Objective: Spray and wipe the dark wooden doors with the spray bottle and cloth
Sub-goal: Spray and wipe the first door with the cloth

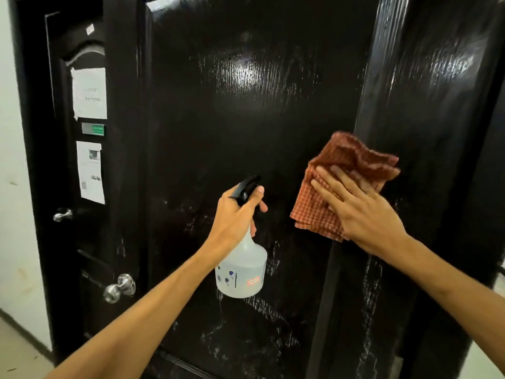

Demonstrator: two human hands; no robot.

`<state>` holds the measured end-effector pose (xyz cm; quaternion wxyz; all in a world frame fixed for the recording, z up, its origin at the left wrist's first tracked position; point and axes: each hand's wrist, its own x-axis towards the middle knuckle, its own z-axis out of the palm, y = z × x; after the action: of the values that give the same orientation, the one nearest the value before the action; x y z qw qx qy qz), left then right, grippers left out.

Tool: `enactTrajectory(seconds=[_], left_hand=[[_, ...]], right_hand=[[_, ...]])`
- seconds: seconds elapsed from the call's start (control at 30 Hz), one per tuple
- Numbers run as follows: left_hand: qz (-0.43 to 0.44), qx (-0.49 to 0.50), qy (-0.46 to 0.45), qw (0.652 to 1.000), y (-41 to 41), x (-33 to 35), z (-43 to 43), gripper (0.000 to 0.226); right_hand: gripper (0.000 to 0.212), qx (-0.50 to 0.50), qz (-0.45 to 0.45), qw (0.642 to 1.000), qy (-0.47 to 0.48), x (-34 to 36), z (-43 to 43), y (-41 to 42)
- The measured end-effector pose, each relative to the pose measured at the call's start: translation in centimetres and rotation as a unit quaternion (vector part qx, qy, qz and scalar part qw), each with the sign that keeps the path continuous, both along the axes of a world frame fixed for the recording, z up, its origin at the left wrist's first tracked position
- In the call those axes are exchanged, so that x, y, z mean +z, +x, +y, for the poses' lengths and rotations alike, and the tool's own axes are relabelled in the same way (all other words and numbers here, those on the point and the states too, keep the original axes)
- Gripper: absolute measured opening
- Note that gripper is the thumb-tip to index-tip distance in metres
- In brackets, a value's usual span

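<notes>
A glossy dark wooden door [246, 110] fills the middle of the view, with wet streaks on its lower half. My left hand [237, 212] grips the neck of a translucent spray bottle [243, 272] with a black trigger head, held upright just in front of the door. My right hand [358, 209] presses a folded red-checked cloth [347, 162] flat against the door's right side, fingers straight and spread, beside the door's vertical edge [344, 269].
A second dark door [90, 242] stands at the left with two paper notices [89, 93], a small green plate and round metal knobs [120, 288]. A white wall [13, 187] lies at far left. Another dark panel [437, 105] rises on the right.
</notes>
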<state>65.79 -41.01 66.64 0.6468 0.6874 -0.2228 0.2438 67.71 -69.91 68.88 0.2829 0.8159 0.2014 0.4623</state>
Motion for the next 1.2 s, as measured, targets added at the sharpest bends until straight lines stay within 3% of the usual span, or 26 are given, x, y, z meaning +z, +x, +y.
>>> enactTrajectory(seconds=[0.1, 0.23, 0.33, 0.43, 0.5, 0.63, 0.7, 0.8, 0.87, 0.93, 1.07, 1.13, 1.2], left_hand=[[0.001, -0.018, 0.004, 1.0, 0.2, 0.3, -0.7, 0.021], [-0.005, -0.007, 0.008, 1.0, -0.1, 0.1, -2.1, 0.019], [0.002, 0.005, 0.014, 1.0, -0.8, -0.5, -3.4, 0.019], [0.005, 0.021, 0.012, 1.0, -1.5, -0.6, -4.9, 0.021], [0.001, 0.035, 0.014, 0.999, -2.0, -0.4, -6.4, 0.021], [-0.007, 0.054, 0.016, 0.998, -2.5, 0.1, -9.2, 0.02], [-0.006, 0.06, 0.009, 0.998, -2.8, 0.0, -10.2, 0.02], [-0.004, 0.057, 0.007, 0.998, -3.5, -0.6, -11.0, 0.021], [0.0, 0.053, 0.013, 0.999, -3.8, -1.0, -11.3, 0.021], [0.004, 0.051, 0.016, 0.999, -3.9, -1.1, -11.4, 0.022], [0.001, 0.056, 0.011, 0.998, -3.8, -0.7, -11.3, 0.021], [-0.004, 0.058, 0.011, 0.998, -3.8, -0.7, -11.3, 0.021], [-0.002, 0.059, 0.014, 0.998, -4.1, -1.0, -11.5, 0.021]], right_hand=[[0.082, 0.004, -0.014, 0.999, 0.046, 2.0, -1.7, -0.7], [0.059, 0.027, -0.074, 0.991, 0.103, 8.0, -3.3, -1.4], [0.066, 0.023, -0.037, 0.997, 0.067, 5.4, -3.9, -1.3], [0.079, 0.003, 0.018, 0.999, -0.039, 0.5, -5.3, -1.8], [0.073, 0.031, 0.002, 0.996, -0.079, 2.4, -7.0, -1.9], [0.06, 0.007, -0.028, 0.998, 0.052, 9.5, -7.6, -1.8], [0.066, 0.019, -0.036, 0.998, 0.037, 7.1, -7.3, -2.0], [0.074, 0.025, 0.048, 0.997, -0.061, -2.8, -8.0, -3.3], [0.074, 0.002, 0.087, 0.992, -0.088, -5.5, -9.4, -3.4], [0.064, 0.011, 0.08, 0.992, -0.093, -2.4, -10.0, -2.2], [0.059, 0.015, -0.023, 0.999, 0.044, 9.5, -9.5, -2.1], [0.062, 0.026, -0.052, 0.998, 0.034, 8.6, -9.1, -2.7], [0.069, 0.022, -0.018, 1.0, -0.014, 2.1, -9.3, -3.3]])
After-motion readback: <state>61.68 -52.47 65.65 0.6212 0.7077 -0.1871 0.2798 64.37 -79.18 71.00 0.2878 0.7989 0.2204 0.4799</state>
